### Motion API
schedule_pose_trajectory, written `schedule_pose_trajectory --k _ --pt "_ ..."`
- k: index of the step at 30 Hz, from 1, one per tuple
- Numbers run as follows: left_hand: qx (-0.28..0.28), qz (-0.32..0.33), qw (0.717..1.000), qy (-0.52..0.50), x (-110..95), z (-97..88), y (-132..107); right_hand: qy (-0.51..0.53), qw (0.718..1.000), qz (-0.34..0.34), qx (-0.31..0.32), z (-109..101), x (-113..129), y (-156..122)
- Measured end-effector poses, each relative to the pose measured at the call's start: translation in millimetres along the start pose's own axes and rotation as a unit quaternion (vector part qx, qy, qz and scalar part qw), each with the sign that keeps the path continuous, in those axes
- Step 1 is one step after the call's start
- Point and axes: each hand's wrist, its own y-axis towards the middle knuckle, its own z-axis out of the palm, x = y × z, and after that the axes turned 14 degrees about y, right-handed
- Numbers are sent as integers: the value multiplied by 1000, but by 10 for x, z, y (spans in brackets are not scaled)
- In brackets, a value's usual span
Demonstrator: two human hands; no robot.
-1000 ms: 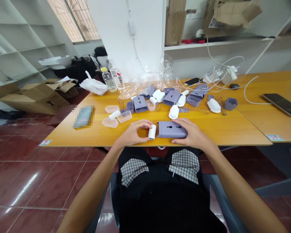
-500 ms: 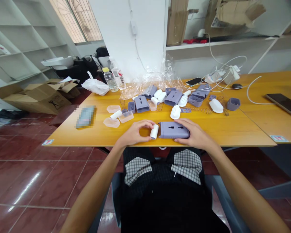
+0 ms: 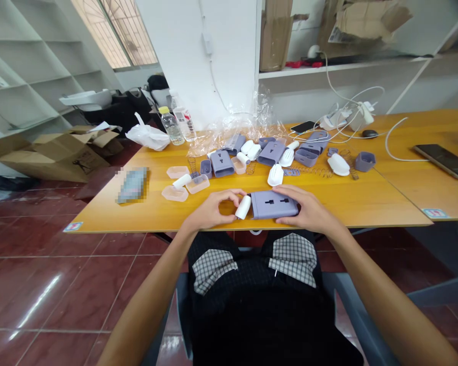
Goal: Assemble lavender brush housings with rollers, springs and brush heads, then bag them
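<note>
The white plastic cylinder (image 3: 243, 207) has just tipped over, its upper end leaning to the lilac plastic socket housing (image 3: 274, 205) — left hand (image 3: 209, 209) half-curled, pinching it, right hand (image 3: 307, 206) cupped over the housing, holding it on the yellow wooden table (image 3: 366, 206).

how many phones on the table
2. One phone lies at the far right of the table; the other lies at the back, beside the cables. Others could be hidden among the clutter.
</note>
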Motion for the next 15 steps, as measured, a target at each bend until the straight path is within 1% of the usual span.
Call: schedule_pose_trajectory --k 4,7,12,15 --pt "-9 11 999 32 -13 3 9 -1 1000 -2 -4 -3 1 -3" --pt "-19 0 999 47 -14 13 9 -7 1000 2 0 4 -4 -3" --pt "-36 -31 999 15 29 61 8 -29 999 18 -3 25 -4 -2" --pt "-43 -48 998 -2 65 98 12 -30 999 12 3 25 17 -5"
